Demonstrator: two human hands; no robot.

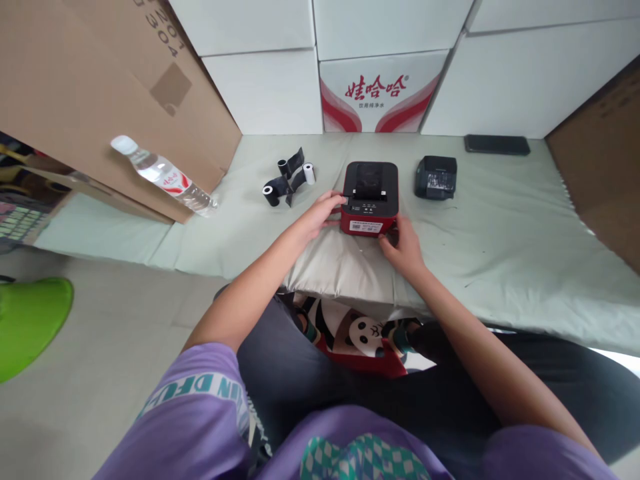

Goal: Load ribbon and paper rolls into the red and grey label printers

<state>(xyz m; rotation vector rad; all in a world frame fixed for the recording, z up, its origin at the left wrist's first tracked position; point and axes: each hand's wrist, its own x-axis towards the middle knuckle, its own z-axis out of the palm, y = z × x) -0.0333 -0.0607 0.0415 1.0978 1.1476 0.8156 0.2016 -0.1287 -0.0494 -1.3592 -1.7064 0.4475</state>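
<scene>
Hands meet on a small red and black box-shaped label printer [369, 199], which sits on a pale green cloth-covered table [500, 240] near its front edge, straight ahead of the seated person. The left hand [320, 212] lies flat against the printer's left side, fingers stretched forward and slightly spread, fingertips touching the upper left corner. The right hand [403, 245] curls around the printer's lower right corner, thumb and fingers pressed against the red casing; neither hand lifts the printer clear of the cloth.

Left of the printer, apart from it, lie black ribbon rolls with a small white paper roll [290, 180]. Farther left of the printer, a clear plastic water bottle with a red label and white cap [163, 177] leans against a large brown cardboard sheet [100, 93]. Right of the printer, near but not touching, rests a small black boxy device [435, 177], and beyond that, well to the printer's right, a dark flat phone [497, 145]. Behind the printer stands a wall of white cartons, one printed with red characters [383, 93]. Far left of the printer, off the table, a bright green rounded object [27, 323] shows partly.
</scene>
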